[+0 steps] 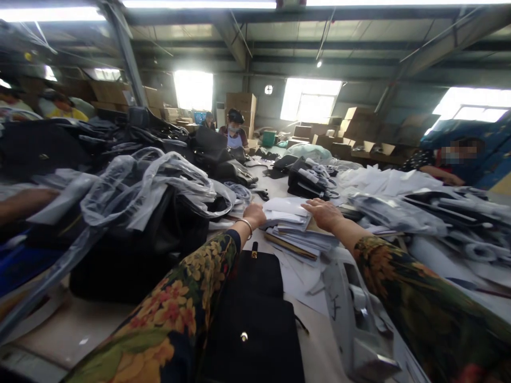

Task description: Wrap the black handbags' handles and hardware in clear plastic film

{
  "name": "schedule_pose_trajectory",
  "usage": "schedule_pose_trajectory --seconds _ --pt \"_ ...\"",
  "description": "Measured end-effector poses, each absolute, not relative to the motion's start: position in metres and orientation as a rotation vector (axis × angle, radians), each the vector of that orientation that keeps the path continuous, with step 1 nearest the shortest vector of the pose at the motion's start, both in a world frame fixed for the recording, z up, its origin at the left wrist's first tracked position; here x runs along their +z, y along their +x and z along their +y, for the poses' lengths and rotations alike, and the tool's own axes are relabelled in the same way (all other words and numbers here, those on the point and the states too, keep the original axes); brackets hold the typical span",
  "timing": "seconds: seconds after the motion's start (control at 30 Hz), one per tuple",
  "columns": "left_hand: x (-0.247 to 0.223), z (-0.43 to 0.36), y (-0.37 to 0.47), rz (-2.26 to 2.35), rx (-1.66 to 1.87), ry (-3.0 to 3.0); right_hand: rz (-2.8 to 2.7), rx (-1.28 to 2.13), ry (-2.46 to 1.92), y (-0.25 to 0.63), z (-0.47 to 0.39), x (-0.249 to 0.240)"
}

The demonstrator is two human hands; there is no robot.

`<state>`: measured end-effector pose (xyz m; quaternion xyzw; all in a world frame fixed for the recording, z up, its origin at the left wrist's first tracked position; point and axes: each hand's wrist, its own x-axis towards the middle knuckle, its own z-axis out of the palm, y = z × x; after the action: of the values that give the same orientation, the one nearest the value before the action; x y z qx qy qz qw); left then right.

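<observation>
A stack of white paper sheets lies on the table ahead of me, above thicker bundles of paper and card. My left hand is closed at the stack's left edge; whatever its fingers may grip is hidden. At the right edge, my right hand rests with its fingers stretched out over the paper, open. Between my forearms lies a black bag with a round metal stud and a small strap with a gold-coloured fitting.
Black bags with plastic-wrapped straps are heaped on the left. A grey-white machine or tool stands by my right forearm. Plastic-wrapped pieces cover the right side. Co-workers sit across and at both sides; one forearm reaches in from the left.
</observation>
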<state>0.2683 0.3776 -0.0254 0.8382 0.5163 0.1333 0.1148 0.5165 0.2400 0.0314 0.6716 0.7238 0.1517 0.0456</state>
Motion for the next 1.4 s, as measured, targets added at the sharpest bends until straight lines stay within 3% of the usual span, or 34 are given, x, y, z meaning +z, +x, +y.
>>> schedule_pose_trajectory --seconds 0.17,0.43,0.83,1.07,1.4 --pt "-0.037 0.388 0.265 1.47 0.44 2.427 2.253 0.441 1.965 0.516 0.248 0.032" --pt "-0.041 0.366 0.273 0.98 0.647 2.639 2.24 0.416 2.001 0.519 0.25 0.027" --pt "-0.022 0.357 0.284 1.005 0.727 2.746 2.208 0.403 2.102 0.516 0.249 0.028" --pt "-0.005 0.339 0.294 0.737 0.598 2.97 2.162 0.398 2.143 0.517 0.249 0.031" --pt "0.001 0.343 0.294 0.927 0.495 2.978 2.168 0.384 2.162 0.519 0.249 0.031"
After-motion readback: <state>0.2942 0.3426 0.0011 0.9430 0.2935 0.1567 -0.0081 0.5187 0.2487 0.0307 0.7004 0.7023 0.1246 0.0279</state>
